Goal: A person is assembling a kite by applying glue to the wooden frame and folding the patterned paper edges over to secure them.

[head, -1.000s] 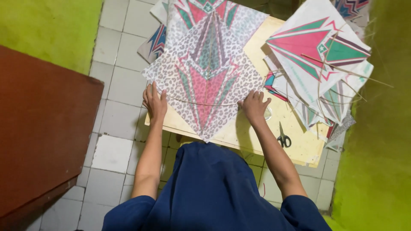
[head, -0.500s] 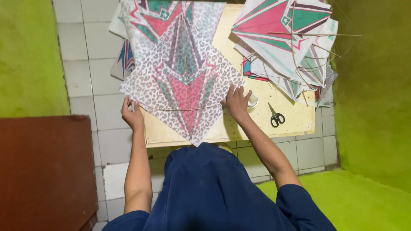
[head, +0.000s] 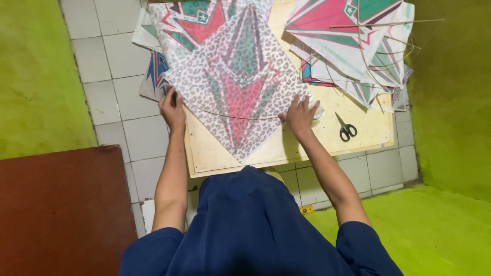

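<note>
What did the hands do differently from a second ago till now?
Hardly anything moved but the camera: the view swung, so the board sits differently in the picture. The left hand and right hand still press the two side corners of the leopard-print kite, with its thin stick bowed between them. The scissors and the stack of finished kites lie as before.

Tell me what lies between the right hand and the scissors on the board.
In the head view, a small clear roll of tape sits just beside the right hand; beyond it only bare yellow board reaches the scissors.
</note>
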